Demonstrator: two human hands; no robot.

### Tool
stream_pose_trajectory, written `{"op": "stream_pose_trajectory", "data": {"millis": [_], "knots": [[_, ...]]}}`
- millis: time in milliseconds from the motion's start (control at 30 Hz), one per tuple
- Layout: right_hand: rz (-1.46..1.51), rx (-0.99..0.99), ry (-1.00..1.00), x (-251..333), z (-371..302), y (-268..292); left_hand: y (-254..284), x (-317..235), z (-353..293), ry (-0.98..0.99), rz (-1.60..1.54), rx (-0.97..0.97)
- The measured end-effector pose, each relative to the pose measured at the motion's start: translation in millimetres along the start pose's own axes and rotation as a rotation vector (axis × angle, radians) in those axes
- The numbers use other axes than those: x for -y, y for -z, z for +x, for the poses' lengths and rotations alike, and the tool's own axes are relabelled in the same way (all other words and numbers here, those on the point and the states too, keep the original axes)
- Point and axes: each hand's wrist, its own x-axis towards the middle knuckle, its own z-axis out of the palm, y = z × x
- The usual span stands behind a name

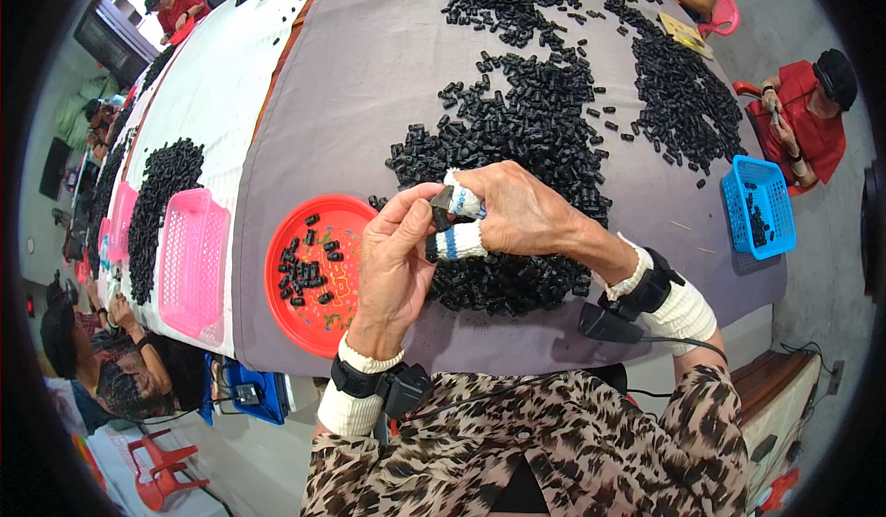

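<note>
The left hand [395,251] and right hand [528,207] pinch a small black piece [440,214]. It looks light and hard, so its sides seem best to hold.

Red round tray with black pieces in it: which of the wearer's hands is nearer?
Left. The left hand is right beside the red tray, at its right side in the picture; the right hand is farther right, beyond the left.

Probably a workshop, seated workers [820,152], heaped black parts [540,115]
</note>
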Motion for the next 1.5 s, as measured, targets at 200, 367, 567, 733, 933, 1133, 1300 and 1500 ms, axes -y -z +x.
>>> {"op": "stream_pose_trajectory", "data": {"millis": [200,367,567,733,933,1133,1300,1500], "knots": [[-0.03,0.022,-0.027,-1,-2,2,0,1,2,0.01,0.034,-0.004],[-0.022,0.025,-0.009,-2,-3,1,1,1,2,0.016,0.046,-0.002],[-0.048,0.031,0.003,-2,-4,0,2,2,2,-0.017,0.094,-0.012],[-0.119,0.018,0.074,-9,-6,-4,-3,-2,1,-0.023,0.08,0.02],[0.022,-0.04,0.001,12,-7,6,0,-2,0,-0.005,0.013,0.042],[-0.003,0.022,-0.026,7,-6,5,0,-2,-1,0.006,-0.007,0.059],[-0.034,0.029,-0.037,7,-5,5,0,-2,-1,-0.007,0.023,0.054],[-0.043,0.049,-0.018,6,-5,3,-2,0,0,-0.003,0.046,0.025]]}}
